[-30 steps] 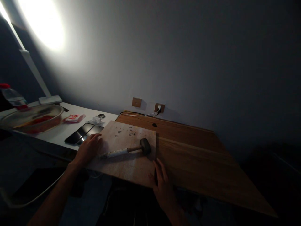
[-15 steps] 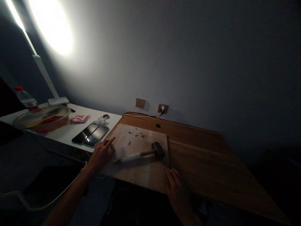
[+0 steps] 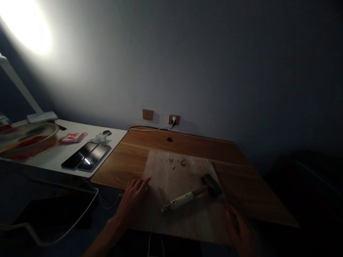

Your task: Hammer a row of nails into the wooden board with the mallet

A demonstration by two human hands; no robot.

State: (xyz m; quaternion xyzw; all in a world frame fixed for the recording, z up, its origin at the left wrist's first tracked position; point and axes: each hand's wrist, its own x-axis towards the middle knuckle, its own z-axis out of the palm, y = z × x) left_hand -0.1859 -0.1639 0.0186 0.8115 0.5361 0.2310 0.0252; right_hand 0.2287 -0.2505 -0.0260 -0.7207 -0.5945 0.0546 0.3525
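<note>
A flat, light wooden board (image 3: pixel 160 178) lies on the wooden desk, its near end reaching past the desk's front edge. On it rests a mallet (image 3: pixel 182 201) with a dark head and a worn white and brown handle, the head toward the right. Several small, pointed fragments (image 3: pixel 182 163) are scattered near the board's far end; their kind is too small to tell. My left hand (image 3: pixel 132 198) closes on the board's left edge. At the right edge, near the front corner, my right hand (image 3: pixel 239 226) grips the board, dim and slightly blurred.
To the left stands a white table (image 3: pixel 80 126) bearing two phones (image 3: pixel 93 157), a crumpled clear wrapper (image 3: pixel 99 138), a red-and-white packet (image 3: pixel 72 137) and a clear basin (image 3: pixel 50 132). A lamp (image 3: pixel 21 84) stands behind. Cables run to a wall socket (image 3: pixel 174 120).
The board has moved right and toward me across the desk, carrying the mallet and fragments. Both hands moved with it. The camera view has turned slightly right.
</note>
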